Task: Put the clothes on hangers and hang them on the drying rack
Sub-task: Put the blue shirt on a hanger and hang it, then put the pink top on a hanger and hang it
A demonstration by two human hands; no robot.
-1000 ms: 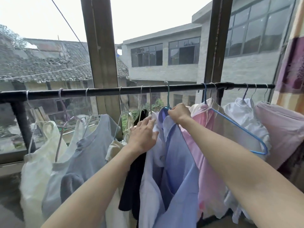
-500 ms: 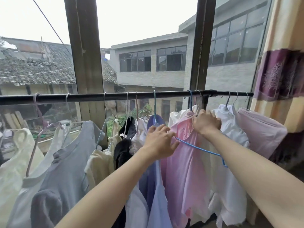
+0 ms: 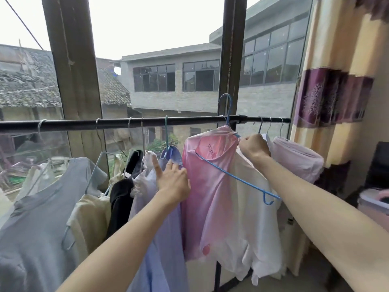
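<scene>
R hand [image 3: 253, 147] fist-grips blue hanger [image 3: 235, 175] w/ pink shirt [image 3: 208, 186], hook above rail [image 3: 126, 122]. L hand [image 3: 173, 180] fingers straight, on periwinkle shirt [image 3: 166, 239]. 1 curtain [image 3: 330, 91] at rail's right end.

Right hand [image 3: 253, 147] grips the blue hanger [image 3: 235, 178] with the pink shirt [image 3: 208, 186], hook above the rail [image 3: 126, 122]; left hand [image 3: 172, 180] touches the shirt's edge below the rail.

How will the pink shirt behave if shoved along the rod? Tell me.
Likely floppy: the pink shirt hangs in soft folds. Probably unstable: its blue hanger sits tilted, hook above the rod, gripped by the right hand. It may slide off.
</scene>
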